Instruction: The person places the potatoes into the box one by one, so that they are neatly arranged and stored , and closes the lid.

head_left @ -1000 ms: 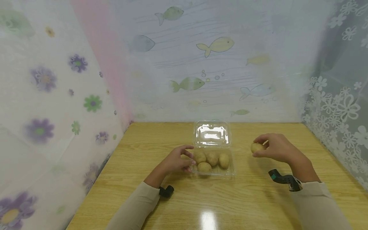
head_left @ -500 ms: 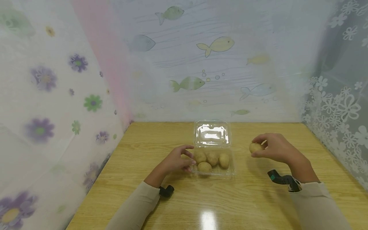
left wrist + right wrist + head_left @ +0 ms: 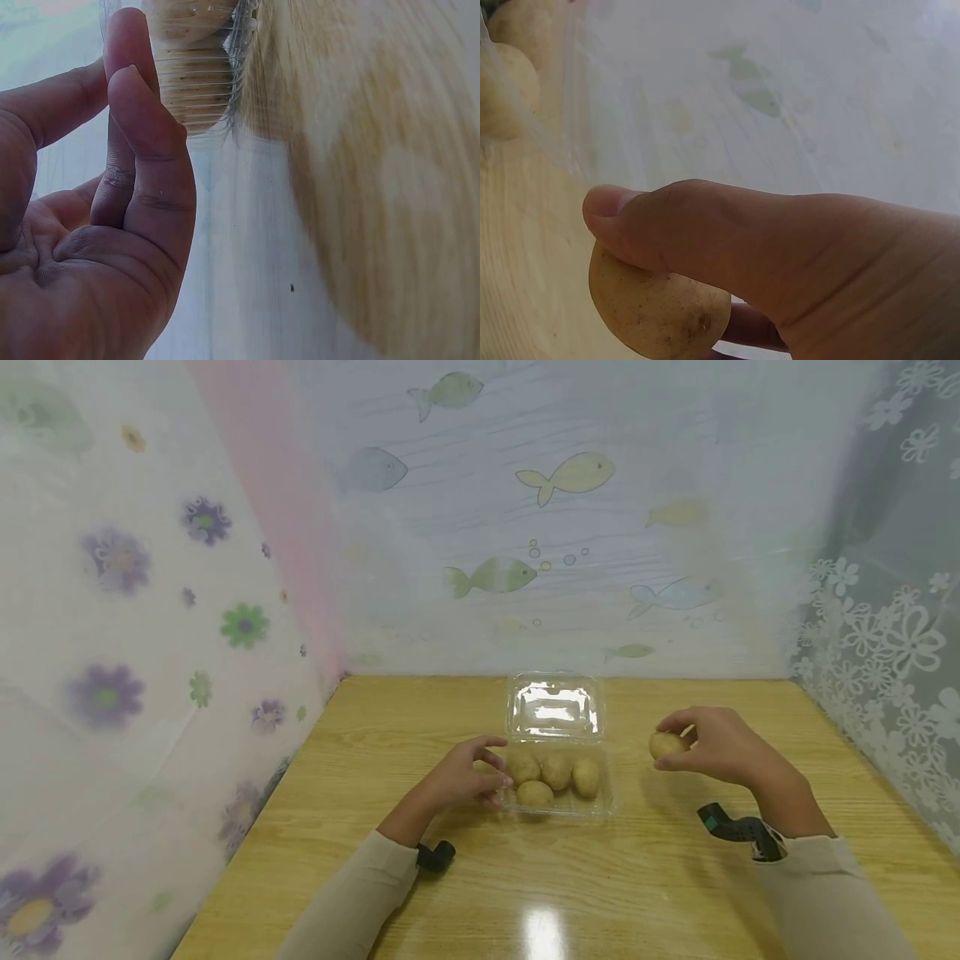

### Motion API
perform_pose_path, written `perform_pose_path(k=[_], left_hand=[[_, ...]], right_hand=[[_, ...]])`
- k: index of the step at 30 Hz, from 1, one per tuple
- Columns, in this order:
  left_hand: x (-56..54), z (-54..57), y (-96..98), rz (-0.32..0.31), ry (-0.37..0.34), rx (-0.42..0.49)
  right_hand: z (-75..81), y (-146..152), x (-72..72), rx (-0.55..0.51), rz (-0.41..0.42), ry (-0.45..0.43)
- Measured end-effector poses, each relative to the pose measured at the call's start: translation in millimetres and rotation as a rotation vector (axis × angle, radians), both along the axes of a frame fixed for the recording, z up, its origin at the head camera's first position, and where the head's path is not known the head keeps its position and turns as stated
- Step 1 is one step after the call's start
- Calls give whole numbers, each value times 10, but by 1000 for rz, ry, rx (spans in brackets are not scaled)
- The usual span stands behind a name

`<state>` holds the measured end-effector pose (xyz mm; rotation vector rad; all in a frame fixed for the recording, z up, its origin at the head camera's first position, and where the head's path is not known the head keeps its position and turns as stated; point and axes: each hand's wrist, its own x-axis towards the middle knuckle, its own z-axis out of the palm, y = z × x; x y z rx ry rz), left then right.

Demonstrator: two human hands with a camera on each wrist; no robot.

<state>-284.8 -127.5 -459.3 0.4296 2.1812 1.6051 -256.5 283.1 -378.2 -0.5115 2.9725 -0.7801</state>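
Observation:
A clear plastic clamshell box (image 3: 581, 808) lies on the table with its lid (image 3: 555, 706) folded back. Several potatoes (image 3: 557, 772) sit in its base. At the box's left side is my left hand (image 3: 457, 781), its fingers bent and its fingertips gripping the rim and side wall. The left wrist view shows bent fingers (image 3: 154, 135) against the ribbed wall; their exact contact is partly hidden. Right of the box, my right hand (image 3: 716, 745) holds one potato (image 3: 667, 745) between thumb and fingers, above the table. The right wrist view shows the thumb across this potato (image 3: 656, 307).
The wooden table (image 3: 420, 710) runs back to a fish-patterned sheet (image 3: 465, 627). Flower-patterned sheets stand along the left (image 3: 150, 635) and right (image 3: 892, 635) sides. Each wrist carries a black camera mount, the right one (image 3: 738, 827) low over the table.
My right hand has shifted very slightly left with the potato. The left hand stays at the box, and the head view has tilted a little.

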Motion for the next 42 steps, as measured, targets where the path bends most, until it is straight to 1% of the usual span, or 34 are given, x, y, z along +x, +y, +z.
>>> perform_pose_path(k=[10,15,28,42], left_hand=[[11,31,-1,-2,6,2],[16,31,3,3,11,-3],[11,28,0,-10,12,-1],[18,36,7,1,16,-16]], right_hand=[[-16,-35,-13,6,15,9],[-24,-66,-16,6,29,24],[-27,-112,-4,17,58,53],[-7,-173,20,16,61,56]])
